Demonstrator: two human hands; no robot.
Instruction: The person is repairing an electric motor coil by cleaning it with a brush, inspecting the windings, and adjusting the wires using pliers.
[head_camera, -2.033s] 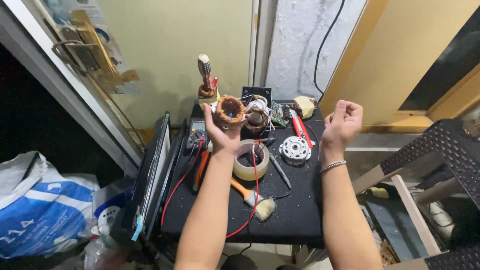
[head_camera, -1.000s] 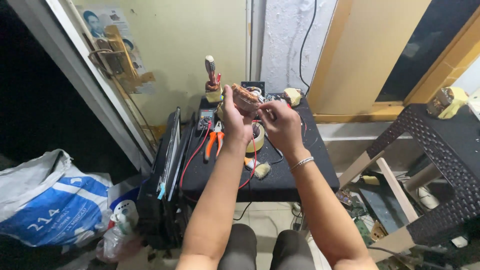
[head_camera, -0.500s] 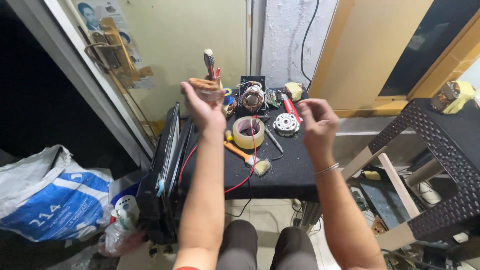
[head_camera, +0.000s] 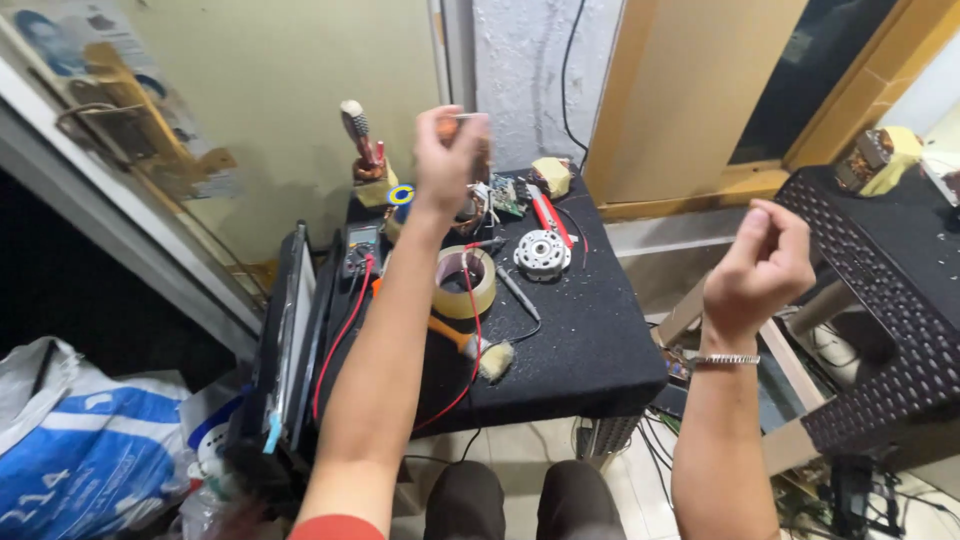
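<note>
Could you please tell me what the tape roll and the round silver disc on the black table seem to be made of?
Tan tape roll: glossy translucent plastic film, apparently; it shines, with a see-through ring. Round silver disc: probably cast metal, matt grey with cut-out slots.

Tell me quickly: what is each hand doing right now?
Left hand: closed around a small orange-brown object, blurred.
Right hand: fingers curled shut, nothing visible in it.
</note>
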